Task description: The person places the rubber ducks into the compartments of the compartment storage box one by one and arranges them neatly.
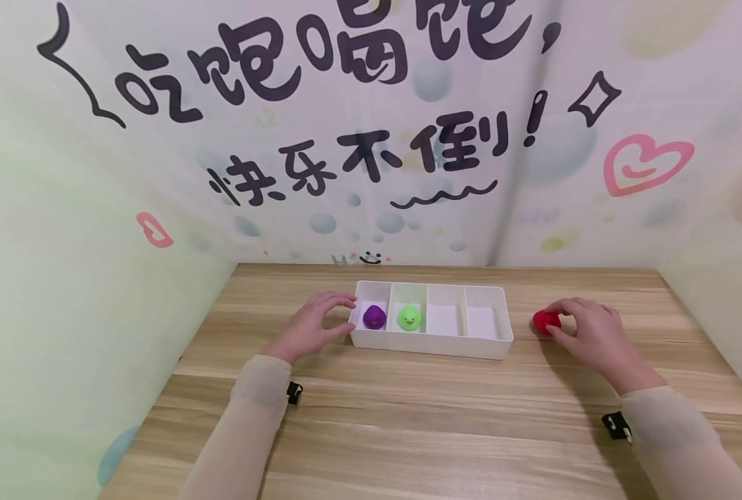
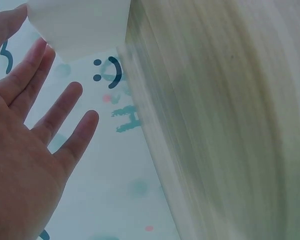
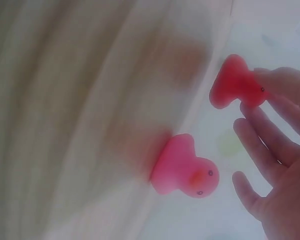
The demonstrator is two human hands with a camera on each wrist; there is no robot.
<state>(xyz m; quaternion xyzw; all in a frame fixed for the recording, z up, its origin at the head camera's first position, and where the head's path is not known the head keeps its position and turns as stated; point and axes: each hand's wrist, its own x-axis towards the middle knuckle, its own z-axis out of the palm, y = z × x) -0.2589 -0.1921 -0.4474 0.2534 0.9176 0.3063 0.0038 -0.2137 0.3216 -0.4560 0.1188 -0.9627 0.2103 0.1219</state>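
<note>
Booth (printed cloth walls (image 1: 371, 232)) around a wood-grain table (image 1: 445, 417)

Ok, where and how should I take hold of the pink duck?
Probably pinch the pink duck by its rounded head, coming from above: it stands upright on the table, with that head uppermost and in plain view.

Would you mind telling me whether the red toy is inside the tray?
Out: the right hand pinches the red toy to the right of the white tray.
</note>
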